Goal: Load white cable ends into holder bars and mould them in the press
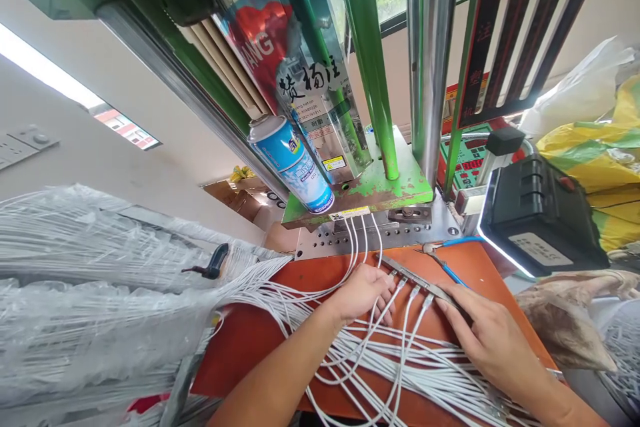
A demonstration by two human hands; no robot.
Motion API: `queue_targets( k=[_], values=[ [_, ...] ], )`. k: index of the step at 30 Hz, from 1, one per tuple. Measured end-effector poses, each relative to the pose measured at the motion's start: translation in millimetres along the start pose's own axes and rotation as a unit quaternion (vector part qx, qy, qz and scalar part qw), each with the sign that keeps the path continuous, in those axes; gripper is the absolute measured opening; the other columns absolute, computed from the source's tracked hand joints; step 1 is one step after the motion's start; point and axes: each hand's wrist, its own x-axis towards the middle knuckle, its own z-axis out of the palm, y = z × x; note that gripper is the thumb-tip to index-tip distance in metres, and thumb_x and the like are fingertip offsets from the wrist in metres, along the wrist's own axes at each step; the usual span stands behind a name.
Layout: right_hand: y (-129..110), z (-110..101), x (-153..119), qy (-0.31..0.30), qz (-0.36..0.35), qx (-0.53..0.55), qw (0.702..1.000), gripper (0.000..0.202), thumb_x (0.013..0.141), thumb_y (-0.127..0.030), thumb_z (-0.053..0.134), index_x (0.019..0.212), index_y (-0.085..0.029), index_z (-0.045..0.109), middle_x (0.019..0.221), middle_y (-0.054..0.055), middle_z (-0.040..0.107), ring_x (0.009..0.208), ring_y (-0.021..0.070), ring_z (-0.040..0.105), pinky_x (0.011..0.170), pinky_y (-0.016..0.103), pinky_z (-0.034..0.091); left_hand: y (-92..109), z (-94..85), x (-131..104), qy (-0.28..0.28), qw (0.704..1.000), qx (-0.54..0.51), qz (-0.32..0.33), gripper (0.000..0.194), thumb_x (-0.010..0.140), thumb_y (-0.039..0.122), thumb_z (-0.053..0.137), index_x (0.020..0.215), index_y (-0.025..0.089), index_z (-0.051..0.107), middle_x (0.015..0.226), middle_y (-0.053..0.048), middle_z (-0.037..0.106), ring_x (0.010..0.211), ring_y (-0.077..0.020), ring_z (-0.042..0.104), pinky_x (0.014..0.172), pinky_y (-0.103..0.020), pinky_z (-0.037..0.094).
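A narrow metal bar (415, 278) lies slantwise above the orange work surface (320, 271), with several white cables plugged along its near edge. My right hand (477, 320) grips the bar's right end, thumb along the near side. At the bar's left end, my left hand (364, 292) has its fingers curled round a cable end by the leftmost connector. Clear-tipped connectors (415, 291) show between the two hands. Many loose white cables (360, 353) spread over the surface beneath my hands. Three more cables (365, 237) run down from the green machine plate.
Behind stands a green press (410, 183) with steel columns and a blue spray can (295, 167). Blue-handled pliers (445, 263) lie behind my right hand. Plastic-wrapped cable bundles (100, 293) fill the left; a black case (545, 213) is at right.
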Motion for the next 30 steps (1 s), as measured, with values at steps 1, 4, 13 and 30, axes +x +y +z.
queue_targets(
  k=[1,4,13,30],
  values=[
    [0,0,0,-0.003,0.0,0.0,1.0,0.023,0.109,-0.039,0.046,0.123,-0.028,0.061,0.115,0.002,0.073,0.102,0.0231,0.07,0.088,0.037,0.052,0,-3.5,-1,0.007,1.0,0.009,-0.002,0.051,0.079,0.067,0.064,0.081,0.016,0.057,0.061,-0.004,0.066,0.046,-0.0169,0.064,0.045,-0.024,0.044],
    [0,-1,2,-0.009,-0.001,0.001,1.0,0.022,0.109,-0.039,0.046,0.121,-0.029,0.061,0.114,0.001,0.073,0.1,0.0226,0.07,0.086,0.037,0.052,2,-10.1,-2,-0.005,1.0,0.014,-0.014,0.045,0.08,0.061,0.063,0.075,0.017,0.056,0.057,-0.003,0.064,0.042,-0.0152,0.06,0.044,-0.024,0.042],
    [-1,-1,-1,-0.062,-0.03,0.005,0.998,0.025,0.11,-0.036,0.043,0.127,-0.028,0.058,0.119,0.005,0.071,0.104,0.0238,0.067,0.09,0.04,0.052,-1,-10.9,8,-0.017,0.998,0.061,-0.027,0.035,0.087,0.054,0.05,0.074,0.022,0.046,0.052,0.0,0.06,0.036,-0.0121,0.048,0.039,-0.02,0.025],
    [-8,1,2,-0.061,-0.026,-0.01,0.998,0.021,0.11,-0.035,0.04,0.109,-0.025,0.058,0.106,0.007,0.068,0.099,0.0239,0.066,0.084,0.038,0.051,-12,60.2,-44,0.282,0.73,0.588,0.205,0.023,0.1,0.03,0.054,0.081,0.023,0.065,0.083,-0.004,0.068,0.076,-0.0217,0.066,0.065,-0.034,0.041]
  ],
)
